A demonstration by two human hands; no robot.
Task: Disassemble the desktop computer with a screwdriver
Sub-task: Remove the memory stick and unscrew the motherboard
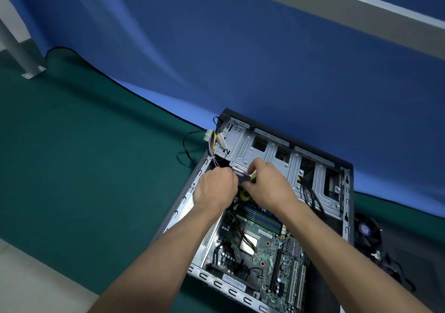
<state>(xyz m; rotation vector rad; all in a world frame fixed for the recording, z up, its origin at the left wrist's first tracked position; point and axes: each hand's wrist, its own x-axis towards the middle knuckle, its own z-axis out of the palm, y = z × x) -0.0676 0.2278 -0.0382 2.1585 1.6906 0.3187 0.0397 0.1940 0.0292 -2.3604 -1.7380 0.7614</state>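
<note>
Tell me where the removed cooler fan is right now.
In the head view the fan lies outside the computer case, just past its right wall on the dark mat, lower right of the picture.

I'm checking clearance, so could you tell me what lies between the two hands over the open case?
In the head view, a screwdriver with a black-and-yellow handle bridges the left hand and right hand.

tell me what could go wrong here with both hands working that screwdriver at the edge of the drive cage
1. The screwdriver, gripped by the right hand, could slip off and jab the motherboard just below it.
2. The left hand sits beside the loose cable bundle; a tug could snag the wires.
3. A freed screw may drop among the board's parts.
</note>
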